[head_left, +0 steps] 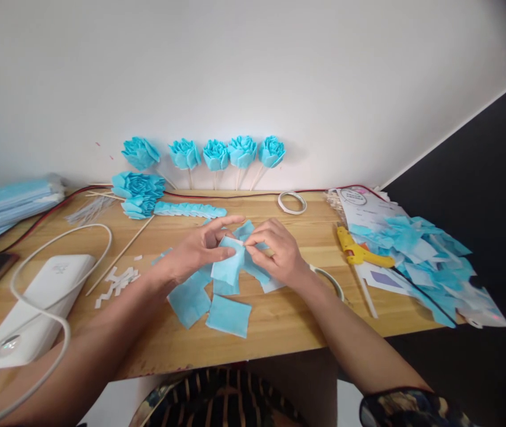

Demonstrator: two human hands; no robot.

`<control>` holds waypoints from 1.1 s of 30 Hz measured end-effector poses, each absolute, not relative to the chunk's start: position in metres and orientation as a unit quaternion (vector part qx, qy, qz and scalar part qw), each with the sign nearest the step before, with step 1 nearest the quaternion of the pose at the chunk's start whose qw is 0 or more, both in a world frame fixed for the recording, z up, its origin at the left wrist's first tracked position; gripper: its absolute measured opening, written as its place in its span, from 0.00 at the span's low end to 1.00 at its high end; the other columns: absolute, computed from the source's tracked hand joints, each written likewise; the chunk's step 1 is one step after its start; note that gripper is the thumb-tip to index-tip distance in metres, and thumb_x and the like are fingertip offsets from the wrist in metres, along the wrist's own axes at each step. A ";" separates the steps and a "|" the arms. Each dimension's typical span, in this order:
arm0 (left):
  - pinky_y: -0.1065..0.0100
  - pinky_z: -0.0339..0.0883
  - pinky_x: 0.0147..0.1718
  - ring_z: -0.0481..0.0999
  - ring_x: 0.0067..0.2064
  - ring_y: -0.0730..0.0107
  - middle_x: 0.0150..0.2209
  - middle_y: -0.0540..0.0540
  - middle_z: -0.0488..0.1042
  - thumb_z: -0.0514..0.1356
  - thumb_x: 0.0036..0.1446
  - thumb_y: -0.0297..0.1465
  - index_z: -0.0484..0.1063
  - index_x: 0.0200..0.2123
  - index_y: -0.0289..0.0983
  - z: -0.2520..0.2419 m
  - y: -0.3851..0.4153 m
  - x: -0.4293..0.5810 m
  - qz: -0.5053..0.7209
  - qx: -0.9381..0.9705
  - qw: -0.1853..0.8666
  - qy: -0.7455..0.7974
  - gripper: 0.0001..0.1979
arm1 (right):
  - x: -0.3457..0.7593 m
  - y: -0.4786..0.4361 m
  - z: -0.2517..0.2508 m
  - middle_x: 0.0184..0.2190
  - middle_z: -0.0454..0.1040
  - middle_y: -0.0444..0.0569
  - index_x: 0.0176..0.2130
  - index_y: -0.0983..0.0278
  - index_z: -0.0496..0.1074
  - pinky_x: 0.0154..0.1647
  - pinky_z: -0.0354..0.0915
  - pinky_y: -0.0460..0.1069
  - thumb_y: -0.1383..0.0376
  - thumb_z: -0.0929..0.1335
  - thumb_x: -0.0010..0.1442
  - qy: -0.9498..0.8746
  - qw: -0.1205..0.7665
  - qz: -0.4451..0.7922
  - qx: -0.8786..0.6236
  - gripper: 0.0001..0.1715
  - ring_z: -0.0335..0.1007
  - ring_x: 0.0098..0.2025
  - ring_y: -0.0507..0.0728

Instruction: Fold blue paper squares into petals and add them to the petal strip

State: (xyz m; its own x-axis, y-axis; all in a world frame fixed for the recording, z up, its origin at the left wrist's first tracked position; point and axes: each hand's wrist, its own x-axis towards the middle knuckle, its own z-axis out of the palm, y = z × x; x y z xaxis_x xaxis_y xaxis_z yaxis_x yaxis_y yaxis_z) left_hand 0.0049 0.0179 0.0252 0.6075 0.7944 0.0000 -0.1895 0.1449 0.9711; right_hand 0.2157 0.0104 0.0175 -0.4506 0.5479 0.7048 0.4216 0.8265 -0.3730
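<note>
My left hand [197, 249] and my right hand [276, 249] meet over the middle of the wooden table [279, 323]. Both pinch a folded light-blue square of fabric [230, 263], thumb and forefinger of each closed on its top edge. Several more blue squares [229, 314] lie flat on the table just below and beside my hands. Finished blue fabric flowers on sticks [230, 153] lean against the white wall at the back. More flowers [137, 190] lie at the back left, with a row of folded blue petals [189, 209] beside them.
A yellow glue gun [357, 251] lies right of my hands beside a heap of blue scraps [422, 255]. A tape roll [292, 202] sits near the wall. At left are a white power bank with cable [37, 305], blue masks [4, 204] and wooden sticks [119, 255].
</note>
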 end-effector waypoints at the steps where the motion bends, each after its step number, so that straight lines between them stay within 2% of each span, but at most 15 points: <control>1: 0.75 0.64 0.26 0.71 0.30 0.76 0.37 0.47 0.74 0.66 0.53 0.30 0.64 0.59 0.43 0.023 0.018 0.005 0.351 0.552 0.709 0.264 0.30 | 0.215 0.010 0.018 0.33 0.72 0.46 0.37 0.59 0.68 0.39 0.63 0.53 0.70 0.67 0.60 -0.850 0.438 0.073 -0.285 0.05 0.68 0.37 0.56; 8: 0.76 0.65 0.28 0.71 0.33 0.76 0.38 0.48 0.72 0.65 0.56 0.28 0.64 0.58 0.44 0.016 0.022 0.002 0.359 0.565 0.702 0.244 0.27 | 0.214 0.011 0.014 0.32 0.71 0.46 0.36 0.60 0.68 0.38 0.63 0.52 0.70 0.67 0.60 -0.840 0.434 0.084 -0.313 0.04 0.67 0.36 0.55; 13: 0.76 0.64 0.27 0.70 0.32 0.77 0.37 0.50 0.71 0.65 0.56 0.28 0.64 0.58 0.45 0.015 0.023 0.000 0.361 0.579 0.686 0.251 0.28 | 0.215 0.010 0.017 0.30 0.72 0.46 0.33 0.61 0.70 0.39 0.63 0.52 0.68 0.66 0.62 -0.825 0.421 0.154 -0.344 0.05 0.68 0.36 0.55; 17: 0.76 0.65 0.29 0.72 0.33 0.76 0.38 0.49 0.72 0.65 0.55 0.29 0.63 0.58 0.45 0.014 0.024 -0.001 0.376 0.575 0.670 0.281 0.28 | 0.219 0.010 0.025 0.34 0.75 0.46 0.39 0.60 0.73 0.41 0.65 0.51 0.66 0.62 0.66 -0.792 0.430 0.227 -0.370 0.10 0.71 0.38 0.54; 21: 0.75 0.66 0.29 0.72 0.33 0.75 0.38 0.49 0.72 0.65 0.54 0.29 0.63 0.58 0.44 0.017 0.021 0.003 0.390 0.575 0.656 0.293 0.28 | 0.218 0.008 0.026 0.34 0.76 0.46 0.40 0.60 0.73 0.42 0.65 0.52 0.67 0.64 0.64 -0.788 0.461 0.140 -0.383 0.07 0.71 0.38 0.55; 26: 0.72 0.64 0.31 0.70 0.33 0.74 0.35 0.49 0.72 0.63 0.54 0.27 0.64 0.58 0.40 0.023 0.015 0.010 0.396 0.638 0.574 0.327 0.27 | 0.211 0.005 0.021 0.34 0.75 0.48 0.38 0.61 0.72 0.41 0.65 0.53 0.69 0.67 0.62 -0.834 0.435 0.026 -0.337 0.05 0.69 0.38 0.56; 33: 0.70 0.62 0.32 0.66 0.31 0.74 0.35 0.49 0.70 0.59 0.55 0.24 0.63 0.59 0.40 0.027 0.010 0.014 0.388 0.715 0.458 0.358 0.27 | 0.211 0.004 0.021 0.33 0.76 0.47 0.37 0.60 0.74 0.39 0.63 0.53 0.67 0.68 0.62 -0.851 0.400 -0.012 -0.340 0.03 0.69 0.38 0.56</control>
